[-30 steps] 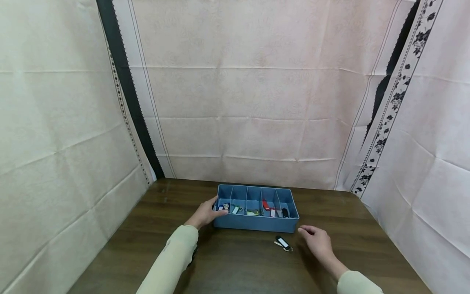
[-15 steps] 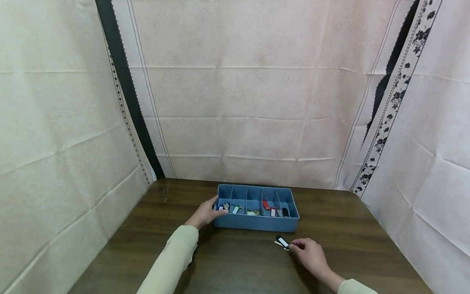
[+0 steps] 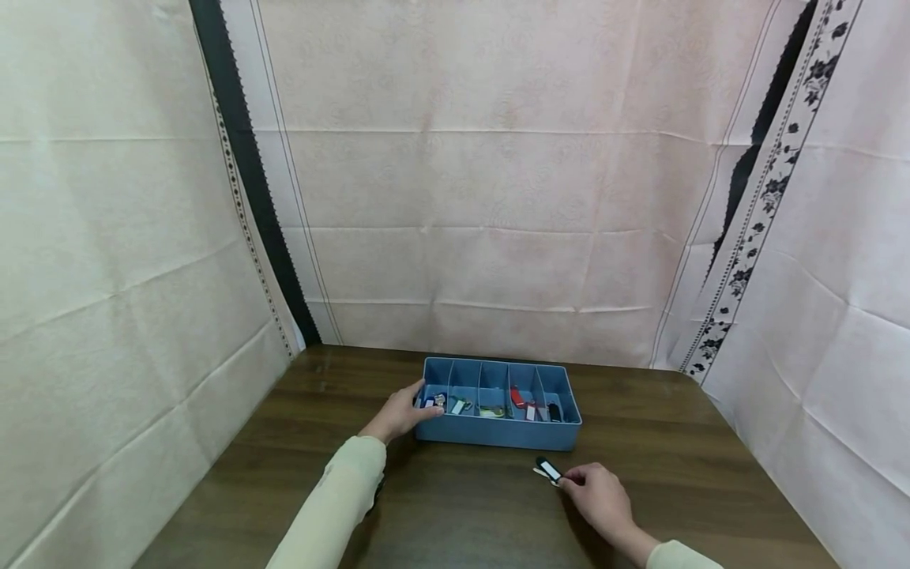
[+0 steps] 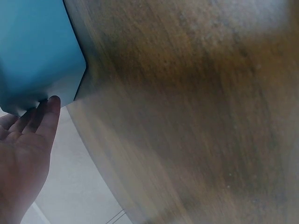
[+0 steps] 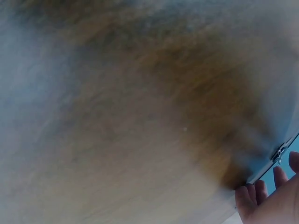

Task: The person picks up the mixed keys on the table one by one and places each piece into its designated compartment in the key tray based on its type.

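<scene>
A blue divided storage box (image 3: 498, 431) stands on the table, with small key tags in its compartments. My left hand (image 3: 398, 412) holds the box's left end, its thumb by the front corner; in the left wrist view the fingertips (image 4: 53, 101) touch the blue wall. In front of the box lies a black key tag (image 3: 550, 469) with a white label and a key beside it. My right hand (image 3: 599, 498) pinches the near end of this tag between thumb and finger. In the right wrist view the metal ring (image 5: 279, 154) shows close to the fingers.
A red key tag (image 3: 517, 397) and a black one (image 3: 554, 412) lie in the right-hand compartments; a green one (image 3: 458, 407) lies further left. Brown wooden table (image 3: 455, 506) surrounds the box. Pale cloth (image 3: 455, 197) hangs behind and at both sides.
My right hand has moved left and toward me, from beside the box's right corner to the black key tag, and its fingers have met the tag. The left hand and box stay put.
</scene>
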Demonstrator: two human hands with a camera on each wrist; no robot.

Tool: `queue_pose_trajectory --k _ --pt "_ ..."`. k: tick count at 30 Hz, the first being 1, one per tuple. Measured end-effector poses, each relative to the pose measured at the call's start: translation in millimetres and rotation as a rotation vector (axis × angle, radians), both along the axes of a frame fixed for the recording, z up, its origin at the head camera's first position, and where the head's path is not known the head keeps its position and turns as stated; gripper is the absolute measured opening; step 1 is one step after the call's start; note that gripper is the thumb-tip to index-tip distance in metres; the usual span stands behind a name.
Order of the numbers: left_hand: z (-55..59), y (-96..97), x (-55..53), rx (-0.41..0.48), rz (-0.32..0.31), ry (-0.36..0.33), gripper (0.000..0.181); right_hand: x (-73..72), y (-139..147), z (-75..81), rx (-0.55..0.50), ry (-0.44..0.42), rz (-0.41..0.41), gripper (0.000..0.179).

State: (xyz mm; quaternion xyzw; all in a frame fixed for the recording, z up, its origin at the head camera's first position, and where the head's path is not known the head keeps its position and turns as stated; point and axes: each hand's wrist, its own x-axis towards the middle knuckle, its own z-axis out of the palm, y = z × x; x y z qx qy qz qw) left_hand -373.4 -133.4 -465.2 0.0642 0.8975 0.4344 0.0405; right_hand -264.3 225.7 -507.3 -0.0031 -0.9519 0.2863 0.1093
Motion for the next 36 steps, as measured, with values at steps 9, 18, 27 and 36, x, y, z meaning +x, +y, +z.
queue_pose_trajectory --k 9,18,27,36 --pt "-1.2 0.7 -1.4 -0.005 0.006 0.000 0.084 3.5 -2 6.2 0.039 0.011 0.008 0.005" --pt "-1.3 0.1 -2.0 -0.004 0.012 -0.004 0.090 4.1 -1 5.9 0.044 0.031 0.000 0.008" --pt "-0.8 0.3 -1.4 -0.002 0.023 -0.019 0.091 -0.1 3 9.5 0.000 0.019 -0.030 0.009" --pt "-1.0 0.5 -1.6 -0.008 0.017 -0.013 0.091 -2.6 4 13.0 -0.019 0.025 -0.050 0.008"
